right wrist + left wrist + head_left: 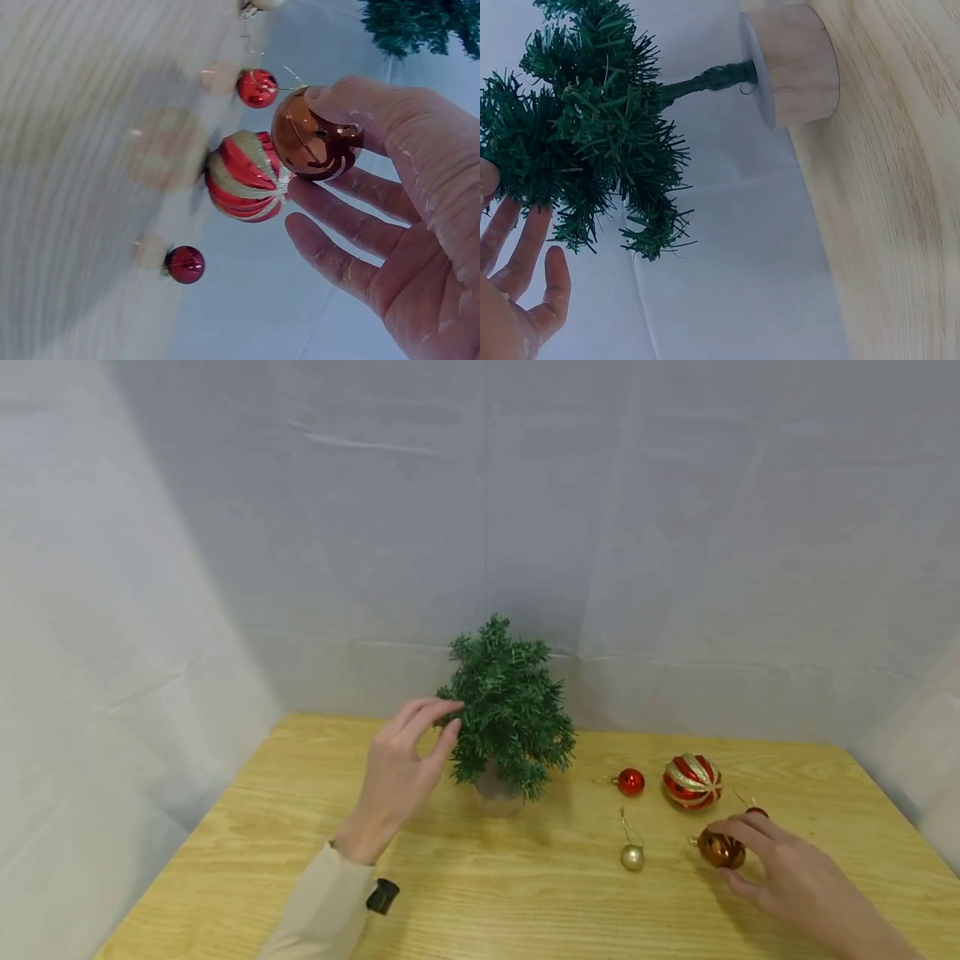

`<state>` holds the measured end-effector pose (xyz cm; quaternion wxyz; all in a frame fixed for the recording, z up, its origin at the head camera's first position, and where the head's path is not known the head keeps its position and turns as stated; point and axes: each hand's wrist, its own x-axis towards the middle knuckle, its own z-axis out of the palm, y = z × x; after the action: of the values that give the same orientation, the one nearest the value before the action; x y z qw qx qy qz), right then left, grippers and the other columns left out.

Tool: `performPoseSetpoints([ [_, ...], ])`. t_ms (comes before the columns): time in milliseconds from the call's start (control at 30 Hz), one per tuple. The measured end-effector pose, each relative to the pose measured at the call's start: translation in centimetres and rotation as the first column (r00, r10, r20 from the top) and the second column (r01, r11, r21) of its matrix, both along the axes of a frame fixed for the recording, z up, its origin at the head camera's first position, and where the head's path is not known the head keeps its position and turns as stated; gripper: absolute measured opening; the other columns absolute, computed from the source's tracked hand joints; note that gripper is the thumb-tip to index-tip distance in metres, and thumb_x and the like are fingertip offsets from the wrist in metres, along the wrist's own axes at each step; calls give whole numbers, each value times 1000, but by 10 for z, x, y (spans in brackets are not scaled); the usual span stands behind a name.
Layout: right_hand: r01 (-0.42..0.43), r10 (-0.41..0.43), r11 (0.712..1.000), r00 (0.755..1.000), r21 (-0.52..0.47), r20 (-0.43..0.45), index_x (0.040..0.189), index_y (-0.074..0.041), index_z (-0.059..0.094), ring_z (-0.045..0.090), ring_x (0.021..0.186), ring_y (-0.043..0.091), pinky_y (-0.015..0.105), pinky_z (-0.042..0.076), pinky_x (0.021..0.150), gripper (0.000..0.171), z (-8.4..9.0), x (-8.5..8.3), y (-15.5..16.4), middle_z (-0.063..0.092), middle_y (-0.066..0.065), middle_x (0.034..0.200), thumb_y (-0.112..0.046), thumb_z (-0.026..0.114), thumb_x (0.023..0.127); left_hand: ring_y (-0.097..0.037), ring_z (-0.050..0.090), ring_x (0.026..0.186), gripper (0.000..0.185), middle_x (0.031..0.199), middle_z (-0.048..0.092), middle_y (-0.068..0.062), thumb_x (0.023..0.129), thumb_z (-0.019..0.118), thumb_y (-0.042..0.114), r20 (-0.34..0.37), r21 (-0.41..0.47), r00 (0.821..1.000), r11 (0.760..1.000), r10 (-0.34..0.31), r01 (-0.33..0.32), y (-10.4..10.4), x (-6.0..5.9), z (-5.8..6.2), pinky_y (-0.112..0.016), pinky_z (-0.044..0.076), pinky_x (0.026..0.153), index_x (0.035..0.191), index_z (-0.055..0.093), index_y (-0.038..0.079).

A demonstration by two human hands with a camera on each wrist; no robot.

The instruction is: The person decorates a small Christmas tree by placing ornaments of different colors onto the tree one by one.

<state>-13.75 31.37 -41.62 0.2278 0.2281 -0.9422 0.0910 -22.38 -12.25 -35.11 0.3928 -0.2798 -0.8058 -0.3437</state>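
A small artificial Christmas tree (510,702) with green bristly branches stands upright on a round wooden base (799,67). My left hand (405,760) is at its left side, fingertips touching the outer branches, with thumb and index finger apart. In the left wrist view the fingers (529,251) are fairly straight against the needles. On the right, my right hand (795,868) pinches a shiny brown bauble (311,139) between thumb and fingers. The right wrist view shows that bauble raised off the table, its other fingers extended below.
Around the right hand lie a red-and-gold striped bauble (692,782), a small red bauble (631,782), a small gold bauble (632,857) with a string loop, and a dark red bauble (185,265). The wooden table (525,902) ends at a pale cloth backdrop (375,527).
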Motion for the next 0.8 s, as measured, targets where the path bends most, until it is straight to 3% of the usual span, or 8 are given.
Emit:
performPoseSetpoints([
  [133,8,-10,999,998,-32,-62,112,-15,71,73,84,22,27,57,58,64,6,13,-12,68,-4,104,-7,97,54,-18,71,94,20,108,74,-9,95,72,8,-17,5,997,997,-79,79,-3,-8,1,-36,60,81,114,74,5],
  [300,26,-34,996,994,-83,-104,117,-17,71,70,82,12,16,53,62,69,13,30,-30,70,-4,108,-4,95,53,-17,71,91,18,105,74,-7,94,72,6,-50,-3,987,988,-152,152,-7,-13,0,-35,60,76,112,75,6],
  [533,20,-33,994,991,-104,-129,119,-17,71,71,82,14,16,52,61,68,22,30,-36,71,-1,109,-6,95,56,-15,71,87,15,101,73,-7,94,72,6,-100,-35,984,989,-145,143,1,-7,0,-31,60,72,108,75,6],
  [800,6,-22,992,992,-129,-127,118,-17,71,64,79,3,7,42,61,64,30,31,-43,70,-1,108,-5,94,59,-16,70,90,14,103,72,-7,95,70,5,-65,-20,987,989,-149,148,3,2,2,-32,60,75,109,75,7],
])
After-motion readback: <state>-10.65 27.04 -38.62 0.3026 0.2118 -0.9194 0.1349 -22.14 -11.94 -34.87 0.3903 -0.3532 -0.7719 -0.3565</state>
